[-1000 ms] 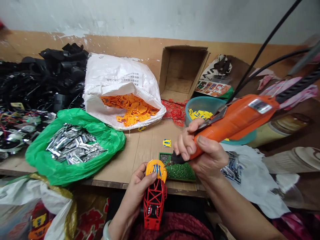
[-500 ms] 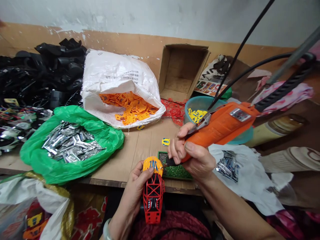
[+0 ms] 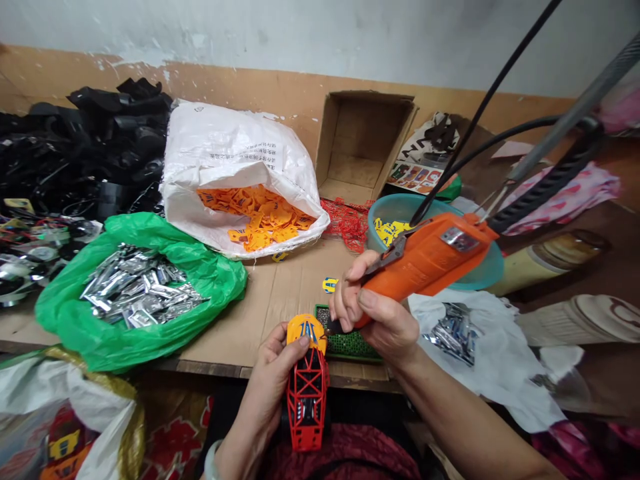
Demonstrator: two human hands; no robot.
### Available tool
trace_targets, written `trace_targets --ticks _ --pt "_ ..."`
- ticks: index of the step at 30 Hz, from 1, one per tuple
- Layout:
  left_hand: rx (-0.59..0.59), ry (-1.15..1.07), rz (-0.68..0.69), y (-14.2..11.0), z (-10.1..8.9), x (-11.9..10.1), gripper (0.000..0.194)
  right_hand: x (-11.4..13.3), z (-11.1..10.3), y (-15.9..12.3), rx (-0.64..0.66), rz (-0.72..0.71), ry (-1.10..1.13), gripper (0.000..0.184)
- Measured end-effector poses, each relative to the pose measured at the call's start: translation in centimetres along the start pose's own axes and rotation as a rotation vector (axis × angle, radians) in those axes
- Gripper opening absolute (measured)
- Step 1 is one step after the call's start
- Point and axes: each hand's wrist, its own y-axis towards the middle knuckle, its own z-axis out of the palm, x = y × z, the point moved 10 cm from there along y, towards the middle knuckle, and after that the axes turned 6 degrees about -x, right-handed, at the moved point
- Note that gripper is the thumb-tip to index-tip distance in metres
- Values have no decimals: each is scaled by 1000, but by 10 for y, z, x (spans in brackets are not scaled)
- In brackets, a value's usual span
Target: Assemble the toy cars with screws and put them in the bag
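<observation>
A toy car with a red lattice frame and an orange front panel is gripped in my left hand, the thumb pressing on the panel. My right hand is wrapped round an orange electric screwdriver, whose black nose points left and down. Its tip meets the right edge of the orange panel; whether a screw sits there is too small to tell. Just behind the nose lies a green tray of small screws, partly hidden by my right hand. A yellow panel rests on the cardboard beyond.
A white sack of orange panels and a green bag of silvery parts stand left. Behind are a cardboard box and red frames. A teal basin holds yellow panels; black cables hang from the screwdriver.
My right hand and the screwdriver have shifted left and lower, the tip coming up to the orange panel's edge. My left hand keeps its hold on the toy car.
</observation>
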Motion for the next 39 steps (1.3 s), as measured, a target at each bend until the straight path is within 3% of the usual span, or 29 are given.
trace_targets --ticks 7,15,17,21,26,39 --pt "-30 13 43 0 2 -6 47 -1 6 -5 96 -10 -4 19" --pt "8 18 24 3 11 -3 45 3 0 -3 82 -32 -8 20" --pt "27 31 -1 4 12 0 47 8 -12 0 22 -64 -6 18" --pt "-5 42 -32 6 4 3 52 9 -55 -1 -157 -108 -142 22" --pt "-42 18 -37 3 1 1 55 -6 -95 -12 -223 -81 -255 21" --pt "10 -21 -70 3 10 6 44 -10 -113 -23 -262 -78 -274 22"
